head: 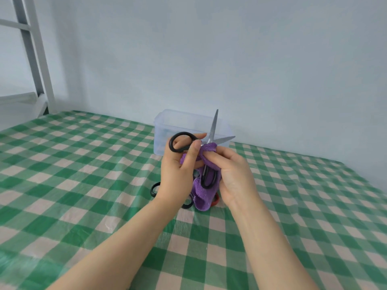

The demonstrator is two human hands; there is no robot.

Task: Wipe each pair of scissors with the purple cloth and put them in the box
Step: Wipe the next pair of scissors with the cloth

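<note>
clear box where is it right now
In the head view the clear box stands centre, at the table's far edge by the wall, behind the held scissors.

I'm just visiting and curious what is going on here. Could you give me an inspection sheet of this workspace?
Surface: green checked tablecloth under clear film.
Job's things: open black-handled scissors, purple cloth, clear box behind; more scissors lie under the hands, one red handle.
Clutter: nothing seen.
Grips: left hand holds a scissor loop; right hand pinches the cloth at the blades.
Cables: nothing seen.
Surroundings: pale wall, metal frame at left.
</note>
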